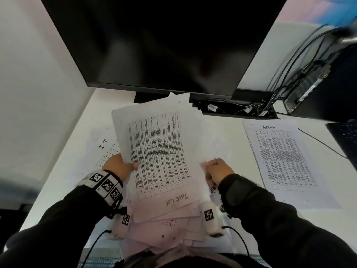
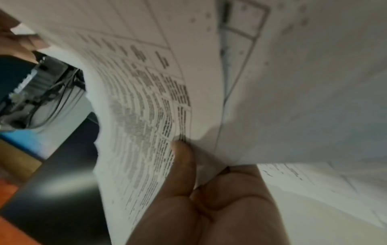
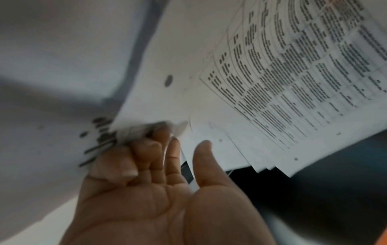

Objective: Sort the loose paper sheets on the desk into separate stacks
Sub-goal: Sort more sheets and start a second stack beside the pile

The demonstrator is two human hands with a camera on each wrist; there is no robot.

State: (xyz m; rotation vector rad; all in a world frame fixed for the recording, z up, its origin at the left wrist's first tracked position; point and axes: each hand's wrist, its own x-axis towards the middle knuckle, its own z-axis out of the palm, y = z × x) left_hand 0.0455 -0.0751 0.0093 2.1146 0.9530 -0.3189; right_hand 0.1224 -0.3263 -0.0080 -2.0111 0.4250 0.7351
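You hold a bundle of papers (image 1: 160,157) up over the white tabletop (image 1: 222,132), in front of the dark monitor (image 1: 154,45). The sheets are thin, flat and white, and they bend a little. The top one has a printed grid of small words and "Task List" written by hand. Your left hand (image 1: 117,168) pinches the left edge — thumb on top, fingers under. Your right hand (image 1: 217,171) curls its fingers (image 3: 146,149) round the edges of some sheets at the right side, with the thumb held away. How many sheets are in the bundle is hard to count. Two piles lie flat on the tabletop: the I.T sheet (image 1: 105,149) on your left and the ADMIN sheet (image 1: 284,157) on your right — both are rectangles with grids.
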